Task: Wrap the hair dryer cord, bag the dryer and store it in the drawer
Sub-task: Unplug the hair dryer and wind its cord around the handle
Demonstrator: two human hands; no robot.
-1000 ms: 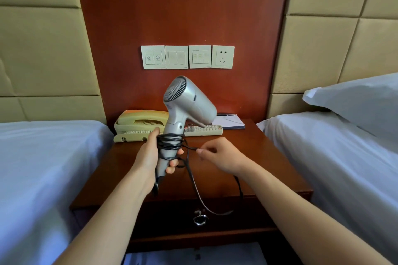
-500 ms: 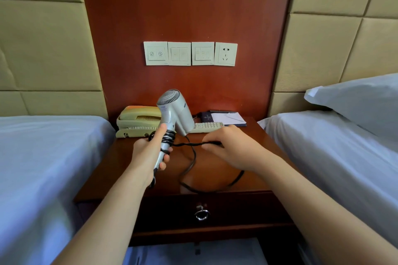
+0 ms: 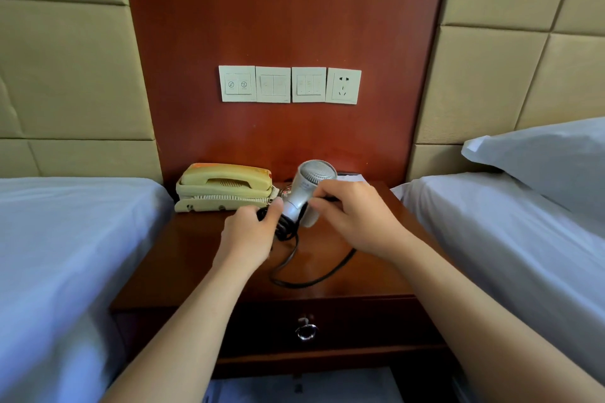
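The wrapping was judged to be partly done. Several turns of the black cord were seen wound round the handle of the hair dryer, while a loose loop was left lying on the table in front of the hands. The dryer was held just above the back of the table, just right of the telephone.

The handle and its coils were gripped by the left hand. The free run of cord was pinched by the curled fingers of the right hand, close against the dryer's body.

The rest of the winding was still to be done, and no bag could be made out (a pale sheet below the table could not be identified). The drawer was shut, so bagging and storing were both left.

Compared with half a second before, the right hand had been brought in from the side to the dryer, and the taut stretch of cord between the hands was gone. A second before, slack had hung over the table's front edge; now it was drawn up onto the top.
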